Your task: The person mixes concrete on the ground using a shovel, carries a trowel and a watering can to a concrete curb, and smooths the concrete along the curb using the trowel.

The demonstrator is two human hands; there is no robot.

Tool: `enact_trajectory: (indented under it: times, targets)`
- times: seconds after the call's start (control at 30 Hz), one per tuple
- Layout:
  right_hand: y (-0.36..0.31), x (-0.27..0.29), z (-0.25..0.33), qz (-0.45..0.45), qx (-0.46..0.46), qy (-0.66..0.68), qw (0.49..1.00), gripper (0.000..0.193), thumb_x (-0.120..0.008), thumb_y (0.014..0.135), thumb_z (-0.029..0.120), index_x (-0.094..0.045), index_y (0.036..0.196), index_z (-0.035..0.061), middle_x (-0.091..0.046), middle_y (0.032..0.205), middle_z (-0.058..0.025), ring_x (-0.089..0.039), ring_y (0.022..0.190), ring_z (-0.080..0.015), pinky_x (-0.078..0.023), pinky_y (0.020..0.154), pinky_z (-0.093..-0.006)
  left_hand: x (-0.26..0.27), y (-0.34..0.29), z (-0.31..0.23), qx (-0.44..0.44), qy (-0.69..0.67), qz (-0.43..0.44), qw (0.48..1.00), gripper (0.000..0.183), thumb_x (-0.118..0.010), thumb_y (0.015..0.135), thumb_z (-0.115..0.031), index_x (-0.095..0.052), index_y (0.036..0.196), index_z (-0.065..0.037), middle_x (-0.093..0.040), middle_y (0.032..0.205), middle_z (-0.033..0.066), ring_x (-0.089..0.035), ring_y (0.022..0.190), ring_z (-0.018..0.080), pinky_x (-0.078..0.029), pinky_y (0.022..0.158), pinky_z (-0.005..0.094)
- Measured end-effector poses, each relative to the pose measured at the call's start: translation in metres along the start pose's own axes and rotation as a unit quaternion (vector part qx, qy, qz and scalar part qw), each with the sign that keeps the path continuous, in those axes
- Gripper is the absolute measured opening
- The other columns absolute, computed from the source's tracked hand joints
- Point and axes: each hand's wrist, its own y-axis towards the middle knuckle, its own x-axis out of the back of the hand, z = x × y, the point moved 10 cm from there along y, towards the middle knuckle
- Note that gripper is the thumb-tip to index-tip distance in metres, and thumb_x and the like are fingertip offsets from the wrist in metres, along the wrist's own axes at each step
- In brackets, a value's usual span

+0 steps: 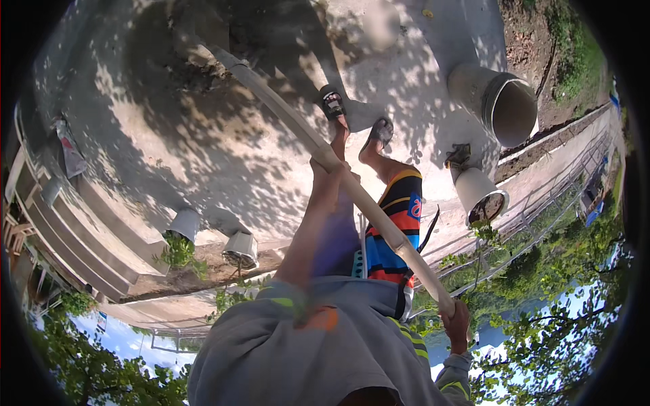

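A long, pale bamboo pole (284,116) slants across the view, from the shaded ground at the upper left down to my right side. My left hand (328,174) is wrapped round it near its middle. Farther down, close to the near end, my right hand (458,325) is closed on the same pole. The far end reaches a dark, rough patch (193,73) on the ground; whether a tool head is fixed there I cannot tell. My sandalled feet (332,103) stand apart on the pale ground beside the pole.
A large concrete pipe-like cylinder (474,95) lies to the right, with a planted pot (479,191) nearer. At the left are two more planters (242,249), concrete steps (84,240) and a crumpled sack (70,149). A metal railing (542,216) runs along the right edge.
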Motion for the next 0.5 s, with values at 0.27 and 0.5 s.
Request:
enact_trajectory:
  times: [0.27, 0.5]
  targets:
    - [0.087, 0.121, -0.005, 0.109, 0.045, -0.099, 0.988, 0.041, -0.078, 0.061, 0.030, -0.056, 0.085, 0.0047, -0.059, 0.076, -0.0160, -0.059, 0.071, -0.0348, -0.047, 0.063, -0.0431, 0.021, 0.094, -0.056, 0.044, -0.284, -0.052, 0.956, 0.024, -0.064, 0.082, -0.027, -0.049, 0.090, -0.009, -0.052, 0.074, 0.0027, -0.054, 0.066, 0.0162, -0.051, 0.064, 0.0334]
    - [0.203, 0.308, -0.088, 0.003, -0.026, -0.283, 0.959, 0.037, -0.076, 0.056, 0.027, -0.055, 0.081, 0.0094, -0.062, 0.070, -0.0153, -0.061, 0.069, -0.0373, -0.048, 0.064, -0.0451, -0.147, 0.194, 0.006, 0.085, -0.380, -0.154, 0.908, 0.018, -0.065, 0.080, -0.019, -0.049, 0.078, -0.010, -0.047, 0.059, 0.0000, -0.049, 0.051, 0.0135, -0.045, 0.050, 0.0295]
